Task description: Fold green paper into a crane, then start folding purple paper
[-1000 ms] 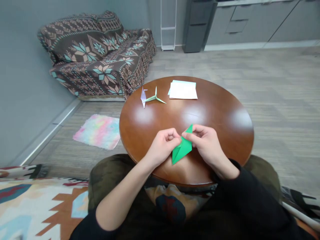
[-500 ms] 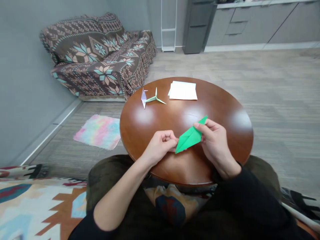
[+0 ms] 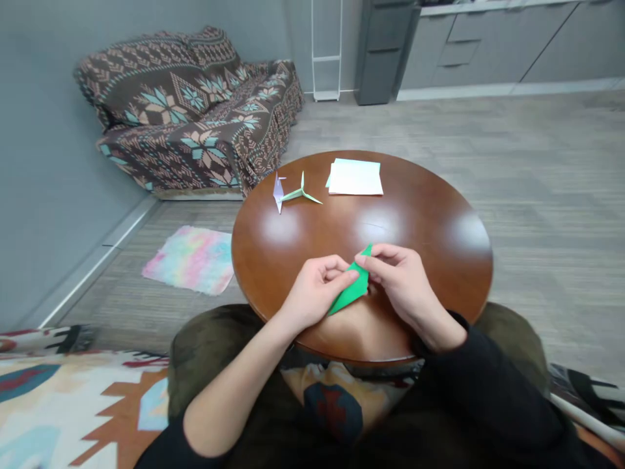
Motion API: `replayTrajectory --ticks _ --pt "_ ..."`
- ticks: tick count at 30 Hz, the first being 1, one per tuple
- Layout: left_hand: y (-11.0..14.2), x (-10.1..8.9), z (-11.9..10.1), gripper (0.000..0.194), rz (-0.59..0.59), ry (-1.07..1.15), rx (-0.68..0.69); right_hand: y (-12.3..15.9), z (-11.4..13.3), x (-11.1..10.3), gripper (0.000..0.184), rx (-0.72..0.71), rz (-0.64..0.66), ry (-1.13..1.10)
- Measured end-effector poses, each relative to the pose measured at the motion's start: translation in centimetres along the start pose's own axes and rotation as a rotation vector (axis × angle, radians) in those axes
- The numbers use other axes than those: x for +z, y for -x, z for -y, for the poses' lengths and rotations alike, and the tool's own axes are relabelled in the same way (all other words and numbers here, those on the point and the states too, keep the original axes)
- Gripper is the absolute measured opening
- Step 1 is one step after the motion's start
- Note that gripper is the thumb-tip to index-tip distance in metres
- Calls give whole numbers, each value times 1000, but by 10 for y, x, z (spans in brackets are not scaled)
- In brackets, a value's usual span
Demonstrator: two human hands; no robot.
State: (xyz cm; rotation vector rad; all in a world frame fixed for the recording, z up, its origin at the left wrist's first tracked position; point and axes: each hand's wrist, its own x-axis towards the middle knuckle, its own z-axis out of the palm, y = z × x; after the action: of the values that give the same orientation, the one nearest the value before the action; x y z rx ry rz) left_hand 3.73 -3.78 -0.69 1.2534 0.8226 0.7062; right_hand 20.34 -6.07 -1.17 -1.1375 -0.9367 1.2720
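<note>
Head-camera view, as I read it from my remote station. Lower centre: green folded paper (image 3: 349,294), a long pointed form, is held between the hands just above the near part of the bench (image 3: 430,221); I cannot tell whether it touches the wood. The left hand (image 3: 317,291) is partly closed, its curled fingers against the paper's left side. The right hand (image 3: 401,283) is also partly closed and pinches the upper part, with its thumb and fingertips mostly hiding the folds. I judge that this two-sided hold keeps the layers from slipping.

Upper centre: a stack of white paper (image 3: 355,177) lies on a pale green sheet (image 3: 339,161) at the far side of the bench. To its left, a lilac paper crane (image 3: 278,193) lies just beside a pale green paper crane (image 3: 300,194). Both groups appear placed well away from the hands, leaving them working room.

Left of the bench: a tie-dyed sheet (image 3: 191,260) lies on the floor. Upper left: a sofa (image 3: 190,111) under a patterned throw. Upper right: grey cupboards (image 3: 498,39). No brand, label or writing can be read.
</note>
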Motion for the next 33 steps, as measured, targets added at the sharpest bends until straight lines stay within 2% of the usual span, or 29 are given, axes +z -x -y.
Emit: replayTrajectory --ticks 4,10,15,19,25,28,33 --pt "2 -1 0 32 8 -4 -28 -6 -4 -5 19 -20 -100 -88" --pt "2 -2 1 32 -9 20 -56 -10 -2 -11 15 -117 -219 -69" --pt "2 -1 -1 35 3 127 -48 -5 -1 -8 19 -139 -88 65" --pt "2 -1 -1 33 49 95 -35 -2 0 -4 14 -176 -73 148" --pt "-2 3 -1 25 -156 108 129 1 -1 -1 13 -222 -34 302" --pt "-3 3 -2 18 -150 61 131 3 -2 0 13 -234 -36 343" --pt "-2 2 -2 22 -158 108 75 4 -1 0 11 -269 -15 367"
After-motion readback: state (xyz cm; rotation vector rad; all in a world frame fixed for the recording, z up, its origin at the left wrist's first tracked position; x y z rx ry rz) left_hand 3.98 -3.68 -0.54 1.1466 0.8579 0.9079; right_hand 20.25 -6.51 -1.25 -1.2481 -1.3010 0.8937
